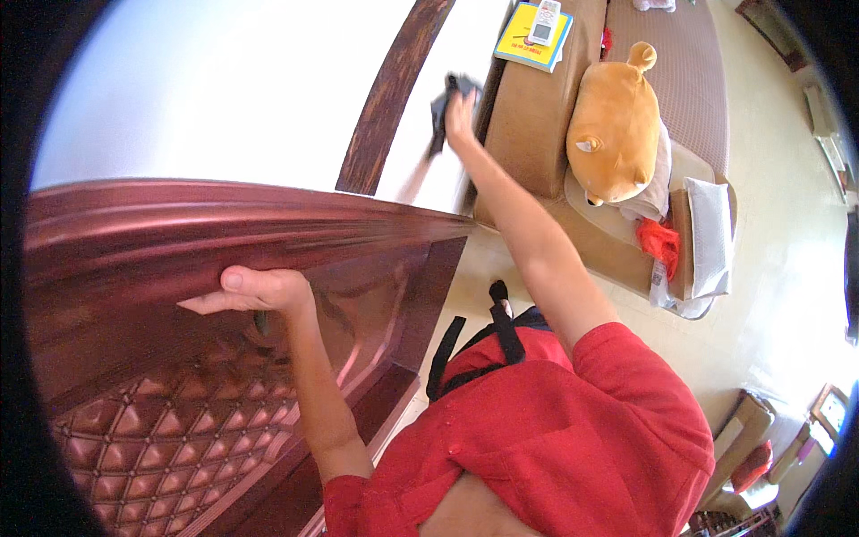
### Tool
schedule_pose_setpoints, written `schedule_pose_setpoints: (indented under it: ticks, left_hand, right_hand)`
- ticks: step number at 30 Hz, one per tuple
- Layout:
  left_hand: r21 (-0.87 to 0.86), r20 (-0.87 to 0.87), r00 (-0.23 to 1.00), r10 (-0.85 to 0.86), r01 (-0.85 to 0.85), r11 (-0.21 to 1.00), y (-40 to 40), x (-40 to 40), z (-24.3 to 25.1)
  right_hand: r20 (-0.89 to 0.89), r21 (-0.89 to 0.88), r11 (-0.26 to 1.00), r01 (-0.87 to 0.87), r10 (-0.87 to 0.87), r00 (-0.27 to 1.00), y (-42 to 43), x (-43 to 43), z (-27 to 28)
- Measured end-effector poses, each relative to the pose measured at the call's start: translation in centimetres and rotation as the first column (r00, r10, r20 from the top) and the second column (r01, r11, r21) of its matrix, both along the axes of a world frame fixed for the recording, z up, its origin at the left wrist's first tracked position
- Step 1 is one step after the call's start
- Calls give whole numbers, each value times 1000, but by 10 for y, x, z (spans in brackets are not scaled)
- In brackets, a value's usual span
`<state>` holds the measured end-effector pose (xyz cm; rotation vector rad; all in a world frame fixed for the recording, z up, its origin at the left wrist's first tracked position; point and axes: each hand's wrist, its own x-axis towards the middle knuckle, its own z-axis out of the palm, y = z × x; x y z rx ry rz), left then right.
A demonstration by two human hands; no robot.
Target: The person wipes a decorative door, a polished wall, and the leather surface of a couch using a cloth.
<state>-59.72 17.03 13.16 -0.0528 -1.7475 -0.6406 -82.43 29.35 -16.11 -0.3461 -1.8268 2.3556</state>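
My left hand (268, 290) is spread beside the raised moulding of a glossy dark red door panel (174, 228), thumb up and fingers extended. Whether it touches the panel I cannot tell. Below it, the panel has a quilted diamond pattern (161, 443). My right hand (461, 121) reaches far forward, gripping a dark grey and black cloth-like item (443, 111), which is blurred. That hand is in front of the white wall (416, 148), to the right of a dark brown wooden strip (392, 101).
To the right stands a brown sofa (530, 127), with a yellow book (520, 50) and a white remote control (545, 23) on its arm. An orange plush animal (614, 134), a red plastic bag (659, 247) and a silvery padded packet (709, 235) lie on the seat. Pale floor (772, 201) extends beyond.
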Motion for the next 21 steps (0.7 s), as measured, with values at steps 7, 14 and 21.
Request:
schedule_pose_setpoints:
  ticks: [7,14,21]
  left_hand:
    - [-1,44,982,184,-184,983,-13,15,-2]
    - [66,1,954,301,-301,951,0,11,-6]
    - [118,-13,959,284,-281,953,14,1,-4]
  right_hand:
    - [472,-375,923,-80,265,841,-88,197,-62]
    - [-313,175,985,6,50,948,-5,-18,130]
    - [-279,182,953,241,-185,942,20,-151,44]
